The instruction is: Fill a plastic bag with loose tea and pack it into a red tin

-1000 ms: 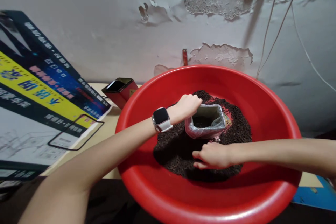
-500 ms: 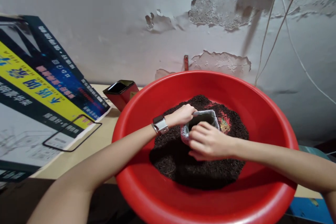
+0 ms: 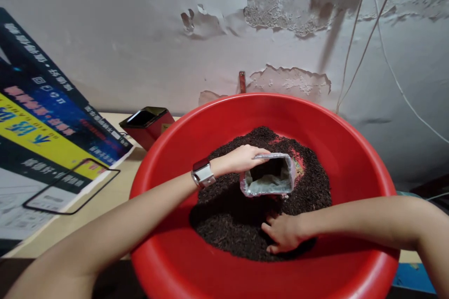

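A big red basin (image 3: 354, 149) holds a heap of dark loose tea leaves (image 3: 231, 222). In the heap stands an open silver foil bag (image 3: 268, 186), its mouth turned toward me. My left hand (image 3: 240, 159), with a watch on the wrist, grips the bag's upper left rim. My right hand (image 3: 282, 233) lies low on the near side of the heap, below the bag, its fingers curled into the leaves.
A red tin (image 3: 147, 124) with a dark open top stands on the wooden table (image 3: 101, 198) left of the basin. A large printed carton (image 3: 38, 126) leans at the far left. Behind is a peeling wall (image 3: 140, 32) with hanging white cables (image 3: 361, 46).
My right hand rose from the heap to the bag's mouth, then dropped back down onto the leaves near the basin's front. My left hand kept its hold on the bag.
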The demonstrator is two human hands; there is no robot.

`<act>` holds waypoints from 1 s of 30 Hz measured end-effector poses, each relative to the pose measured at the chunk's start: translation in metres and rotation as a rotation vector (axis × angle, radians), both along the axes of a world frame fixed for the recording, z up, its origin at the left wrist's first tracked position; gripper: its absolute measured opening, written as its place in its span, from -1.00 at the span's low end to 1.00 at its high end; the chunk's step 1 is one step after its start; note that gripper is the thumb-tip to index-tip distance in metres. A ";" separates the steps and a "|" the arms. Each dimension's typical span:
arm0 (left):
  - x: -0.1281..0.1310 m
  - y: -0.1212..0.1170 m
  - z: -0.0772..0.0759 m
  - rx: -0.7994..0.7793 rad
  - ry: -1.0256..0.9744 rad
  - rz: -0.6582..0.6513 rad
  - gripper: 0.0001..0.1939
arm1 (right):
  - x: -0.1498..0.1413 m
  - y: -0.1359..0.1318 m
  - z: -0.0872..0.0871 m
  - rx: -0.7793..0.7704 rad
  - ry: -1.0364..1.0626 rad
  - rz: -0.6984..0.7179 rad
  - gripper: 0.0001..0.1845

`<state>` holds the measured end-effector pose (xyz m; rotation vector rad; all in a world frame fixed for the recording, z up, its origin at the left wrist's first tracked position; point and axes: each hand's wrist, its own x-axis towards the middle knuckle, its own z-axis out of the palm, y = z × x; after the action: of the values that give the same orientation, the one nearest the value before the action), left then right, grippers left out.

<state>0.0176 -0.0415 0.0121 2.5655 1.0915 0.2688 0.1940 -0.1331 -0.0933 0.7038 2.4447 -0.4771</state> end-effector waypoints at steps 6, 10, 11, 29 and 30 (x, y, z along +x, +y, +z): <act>0.003 -0.007 -0.002 0.077 0.104 -0.124 -0.61 | -0.014 -0.009 0.024 0.195 0.091 0.215 -0.59; 0.003 -0.005 -0.009 0.134 0.091 -0.073 -0.61 | -0.021 -0.005 0.056 0.487 0.360 0.402 -0.74; 0.003 -0.005 -0.011 0.143 0.090 -0.068 -0.61 | -0.022 0.000 0.064 0.581 0.408 0.421 -0.77; 0.008 -0.013 -0.002 0.148 0.184 -0.075 -0.61 | -0.001 -0.001 0.004 0.086 0.118 0.261 -0.43; 0.008 -0.013 -0.002 0.149 0.188 -0.073 -0.61 | -0.001 0.002 0.002 0.065 0.076 0.207 -0.39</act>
<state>0.0259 -0.0544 0.0097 2.8042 1.0755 0.0953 0.1932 -0.1312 -0.0913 0.4592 2.5789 -0.3501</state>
